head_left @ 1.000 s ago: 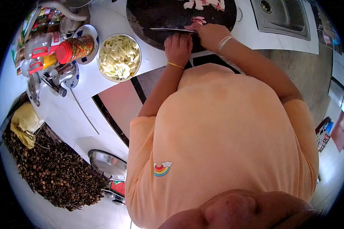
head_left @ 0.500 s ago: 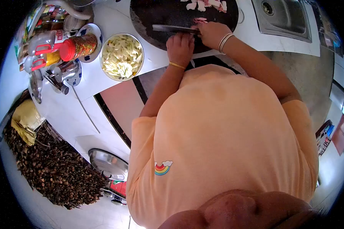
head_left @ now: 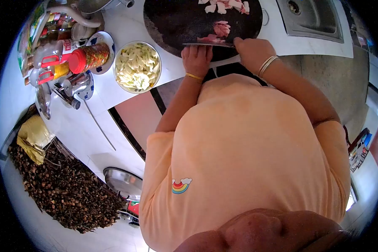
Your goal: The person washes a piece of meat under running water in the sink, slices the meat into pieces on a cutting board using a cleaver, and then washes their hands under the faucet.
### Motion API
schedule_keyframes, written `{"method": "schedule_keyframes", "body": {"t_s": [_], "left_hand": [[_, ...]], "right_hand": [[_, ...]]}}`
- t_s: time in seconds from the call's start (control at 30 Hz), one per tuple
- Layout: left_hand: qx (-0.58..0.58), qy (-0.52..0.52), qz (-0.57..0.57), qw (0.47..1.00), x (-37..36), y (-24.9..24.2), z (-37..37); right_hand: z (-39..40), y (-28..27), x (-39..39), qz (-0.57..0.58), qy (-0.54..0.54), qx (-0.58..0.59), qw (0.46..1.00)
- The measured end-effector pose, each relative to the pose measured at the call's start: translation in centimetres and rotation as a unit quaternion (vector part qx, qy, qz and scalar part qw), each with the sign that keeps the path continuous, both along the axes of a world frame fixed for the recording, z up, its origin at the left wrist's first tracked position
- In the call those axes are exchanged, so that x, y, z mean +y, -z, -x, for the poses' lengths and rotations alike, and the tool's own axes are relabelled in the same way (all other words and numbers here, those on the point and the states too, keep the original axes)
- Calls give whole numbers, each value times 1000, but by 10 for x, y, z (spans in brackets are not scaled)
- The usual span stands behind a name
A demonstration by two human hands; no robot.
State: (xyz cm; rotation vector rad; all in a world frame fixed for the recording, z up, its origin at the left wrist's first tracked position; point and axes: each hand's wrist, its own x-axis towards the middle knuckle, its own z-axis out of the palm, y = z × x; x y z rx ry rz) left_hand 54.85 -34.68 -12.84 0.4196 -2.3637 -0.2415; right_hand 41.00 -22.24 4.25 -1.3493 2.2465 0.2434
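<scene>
My right hand point(head_left: 251, 49) grips the handle of a cleaver point(head_left: 206, 44), whose blade lies flat and points left across the near edge of a dark round cutting board point(head_left: 176, 21). Just behind the blade, my left hand point(head_left: 196, 58) is curled with its fingertips at a thin slice of pink meat point(head_left: 209, 39). A larger chunk of raw meat point(head_left: 221, 28) lies just beyond the blade. Several cut meat pieces point(head_left: 224, 5) sit at the board's far side.
A metal bowl of pale sliced vegetable point(head_left: 137, 66) stands left of the board. Further left are a red-lidded jar point(head_left: 88, 56), bottles and a small metal pot point(head_left: 77, 84). A steel sink point(head_left: 311, 17) lies right. Below the counter: a twig pile point(head_left: 59, 189) and a metal lid point(head_left: 124, 180).
The cleaver and my right hand have shifted right and toward me. The meat chunk that my hands covered now lies bare beyond the blade. My left hand stays by the blade.
</scene>
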Motion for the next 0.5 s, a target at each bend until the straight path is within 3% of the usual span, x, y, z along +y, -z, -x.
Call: {"method": "schedule_keyframes", "body": {"t_s": [0.07, 0.17, 0.37, 0.5], "left_hand": [[-4, 13, -9, 1000, 1, -1, 0], [-14, 13, 3, 1000, 1, 0, 1], [27, 4, -8, 1000, -1, 5, 3], [0, 14, -15, 1000, 1, -2, -2]], "right_hand": [[-2, 9, -5, -9, -3, 0, 1000], [-10, 57, -29, 72, -9, 1, 997], [4, 24, -9, 52, 24, -5, 998], [-3, 45, -12, 55, -15, 6, 998]]}}
